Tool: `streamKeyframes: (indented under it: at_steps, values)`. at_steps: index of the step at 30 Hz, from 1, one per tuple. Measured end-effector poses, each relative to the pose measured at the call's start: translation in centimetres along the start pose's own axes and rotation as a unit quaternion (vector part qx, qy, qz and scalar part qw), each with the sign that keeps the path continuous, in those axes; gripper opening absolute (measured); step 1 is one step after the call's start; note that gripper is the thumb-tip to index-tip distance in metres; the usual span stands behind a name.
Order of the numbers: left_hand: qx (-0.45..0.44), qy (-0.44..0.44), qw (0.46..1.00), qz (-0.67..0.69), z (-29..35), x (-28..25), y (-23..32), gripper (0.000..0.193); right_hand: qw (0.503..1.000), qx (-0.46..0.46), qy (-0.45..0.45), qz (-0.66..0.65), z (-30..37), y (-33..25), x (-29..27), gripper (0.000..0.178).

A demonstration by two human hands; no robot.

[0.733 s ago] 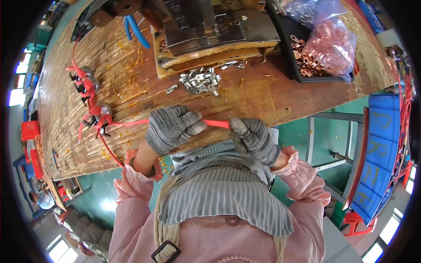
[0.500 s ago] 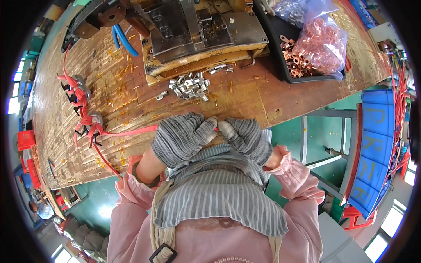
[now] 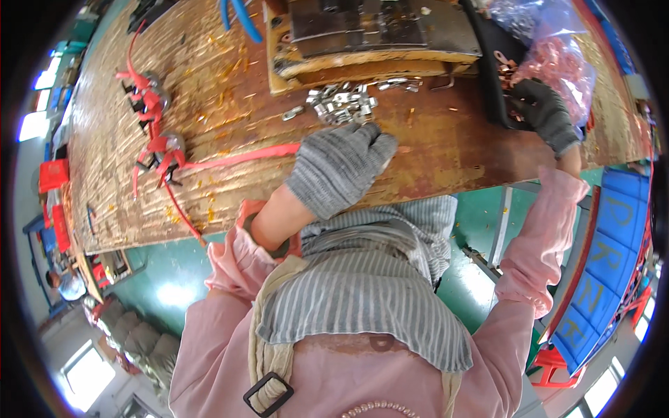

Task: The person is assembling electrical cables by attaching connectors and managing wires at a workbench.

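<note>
My left hand [image 3: 339, 164], in a grey striped glove, is closed on a red cable [image 3: 244, 155] over the table near its front edge. The cable's end is hidden in the fist. Leftward it runs to red cable bundles [image 3: 155, 111] with black ties. Far to the right, my gloved right hand [image 3: 545, 115] is down at the black tray [image 3: 493, 90], its fingers curled at the copper lugs [image 3: 504, 63]. Whatever those fingertips hold is hidden. Just beyond my left hand lies a small heap of silver lugs [image 3: 343, 103].
A metal press base [image 3: 376, 66] stands at the back of the worn wooden table [image 3: 230, 90]. Clear bags [image 3: 564, 70] of lugs lie in and over the tray. Blue tubes [image 3: 240, 21] hang left of the press. A blue crate [image 3: 603, 258] stands at the right.
My right hand has left my left hand and reached far right to the black tray. My left hand keeps the red cable. The view has shifted, so the press sits higher.
</note>
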State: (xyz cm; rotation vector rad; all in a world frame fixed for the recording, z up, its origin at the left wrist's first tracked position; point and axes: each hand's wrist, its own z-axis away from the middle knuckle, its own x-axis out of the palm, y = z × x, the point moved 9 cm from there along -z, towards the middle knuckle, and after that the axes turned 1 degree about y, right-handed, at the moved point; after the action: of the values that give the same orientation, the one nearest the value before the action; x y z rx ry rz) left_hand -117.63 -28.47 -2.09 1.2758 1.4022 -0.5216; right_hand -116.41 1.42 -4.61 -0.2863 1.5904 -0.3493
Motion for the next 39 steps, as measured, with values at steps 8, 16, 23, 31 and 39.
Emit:
streamKeyframes:
  at_steps: [8, 16, 23, 31, 39]
  values:
    - [0.003, -0.019, 0.999, 0.028, -0.1, -0.1, -0.2, 0.023, 0.954, 0.034, 0.27, -0.128, 2.2, -0.6, -4.0, 0.015]
    - [-0.01, 0.031, 0.985, 0.167, 0.1, -2.5, -1.4, 0.015, 0.933, -0.025, 0.231, -0.275, 4.3, -13.7, 1.1, 0.015]
    - [-0.042, -0.078, 0.959, 0.27, -0.4, -0.9, -1.8, 0.014, 0.948, -0.147, 0.244, -0.145, 5.0, -19.2, 1.5, 0.021]
    - [-0.04, -0.08, 0.959, 0.27, -0.4, -0.8, -2.0, 0.014, 0.951, -0.161, 0.217, -0.152, 5.1, -19.8, 2.7, 0.022]
    - [-0.033, -0.09, 0.962, 0.255, -0.8, -1.6, -2.0, 0.02, 0.945, -0.167, 0.148, -0.239, 4.5, -19.1, 3.9, 0.023]
